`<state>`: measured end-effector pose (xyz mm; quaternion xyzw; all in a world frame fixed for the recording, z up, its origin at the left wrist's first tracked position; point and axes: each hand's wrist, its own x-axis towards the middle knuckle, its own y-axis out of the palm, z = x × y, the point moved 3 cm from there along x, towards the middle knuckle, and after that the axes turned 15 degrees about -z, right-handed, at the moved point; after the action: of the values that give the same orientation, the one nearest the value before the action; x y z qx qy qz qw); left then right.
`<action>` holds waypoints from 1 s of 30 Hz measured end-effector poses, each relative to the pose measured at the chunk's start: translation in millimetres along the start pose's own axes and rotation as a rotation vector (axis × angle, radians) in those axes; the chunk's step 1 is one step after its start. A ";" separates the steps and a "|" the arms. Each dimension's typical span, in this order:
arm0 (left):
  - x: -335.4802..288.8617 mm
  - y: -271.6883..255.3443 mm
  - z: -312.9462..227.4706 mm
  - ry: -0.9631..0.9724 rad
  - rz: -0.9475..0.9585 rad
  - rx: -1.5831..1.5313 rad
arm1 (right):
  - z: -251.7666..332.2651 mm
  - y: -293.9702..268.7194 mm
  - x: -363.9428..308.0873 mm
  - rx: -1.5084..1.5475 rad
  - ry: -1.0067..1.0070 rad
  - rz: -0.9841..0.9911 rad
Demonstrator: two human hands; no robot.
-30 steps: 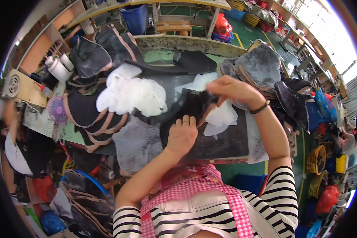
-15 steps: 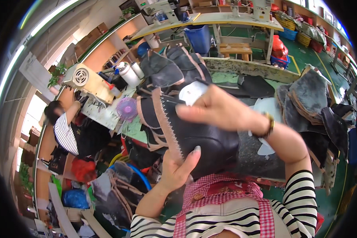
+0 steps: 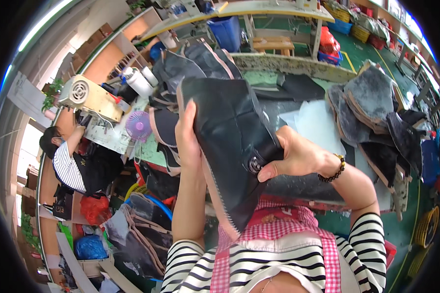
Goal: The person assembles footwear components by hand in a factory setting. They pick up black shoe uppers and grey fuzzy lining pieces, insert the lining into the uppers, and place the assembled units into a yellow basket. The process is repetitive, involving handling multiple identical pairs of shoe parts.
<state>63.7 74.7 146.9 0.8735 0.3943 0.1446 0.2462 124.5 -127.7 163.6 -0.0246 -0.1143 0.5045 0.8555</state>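
A black leather boot upper (image 3: 225, 117), with a tan zigzag-cut band along its left edge and a shiny round metal ornament (image 3: 254, 165) near its lower right, is held up over the bench. Along that tan edge my left hand (image 3: 187, 139) is closed, fingers pointing upward and the other fingers hidden behind the leather. At the right side my right hand (image 3: 296, 154) grips the upper, its thumb just below the ornament. Behind it lies a heap of similar dark pieces (image 3: 195, 63) with tan edges.
More tan-edged grey and black pieces (image 3: 371, 102) are stacked on the bench's right. White sheets (image 3: 318, 122) lie beside them. To the left are a small purple fan (image 3: 139, 125), a cream sewing machine (image 3: 90, 97) and a co-worker (image 3: 76, 161). A blue-rimmed basket (image 3: 164, 207) holds further pieces.
The upper has been turned, bringing its ornament into view. My left hand has moved up its left edge. My right hand has dropped from above the leather to its right side.
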 end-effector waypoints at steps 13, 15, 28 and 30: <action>46.4 -0.8 54.6 -0.359 -0.007 -0.441 | -109.1 -22.6 -74.2 0.943 -0.188 -0.360; 39.7 -1.5 58.2 -0.300 -0.337 -0.206 | -117.3 -11.1 -84.5 1.170 -0.072 -0.296; -21.2 138.7 129.5 -0.700 0.866 0.166 | 60.0 -173.6 -246.1 0.279 -0.571 -0.821; -63.4 153.7 151.0 -0.703 1.118 0.313 | 161.6 -207.8 -256.5 0.311 -0.662 -0.795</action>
<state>185.1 -108.5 100.4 0.9665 -0.2037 -0.1014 0.1184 147.9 -464.2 309.6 0.3077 -0.3021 0.1334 0.8924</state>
